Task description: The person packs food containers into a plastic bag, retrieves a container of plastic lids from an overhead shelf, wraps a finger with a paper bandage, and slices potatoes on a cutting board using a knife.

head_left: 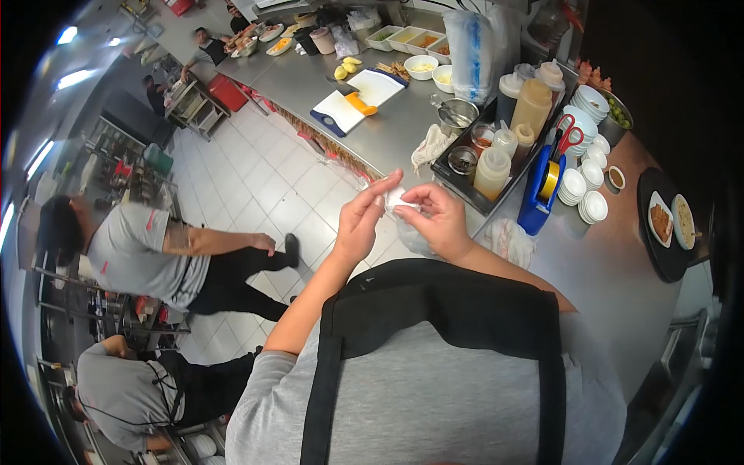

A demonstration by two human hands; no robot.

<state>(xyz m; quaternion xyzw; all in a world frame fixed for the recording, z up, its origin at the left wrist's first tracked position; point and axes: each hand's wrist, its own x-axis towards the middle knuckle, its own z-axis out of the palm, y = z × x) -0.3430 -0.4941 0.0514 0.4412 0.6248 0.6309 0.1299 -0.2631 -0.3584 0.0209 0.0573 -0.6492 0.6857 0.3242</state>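
In front of my apron both hands meet at a small white thing (397, 200), apparently a cup or a bundle; its kind is unclear. Clear plastic, like a thin bag (415, 237), hangs below it. My left hand (361, 218) holds it from the left, fingers stretched together and thumb against it. On the other side my right hand (439, 220) pinches it between thumb and fingers. Just beyond my right hand stands a black tray (482, 203) with squeeze bottles (492, 172). A white cloth (431, 147) lies at the counter edge.
A blue tape dispenser (536, 200) stands right, near stacked white cups (573, 186). Two plates rest on a black round tray (659, 260). Cutting boards (377, 87) lie farther along the steel counter. At left, one co-worker (155, 248) walks and another (132, 391) bends over.
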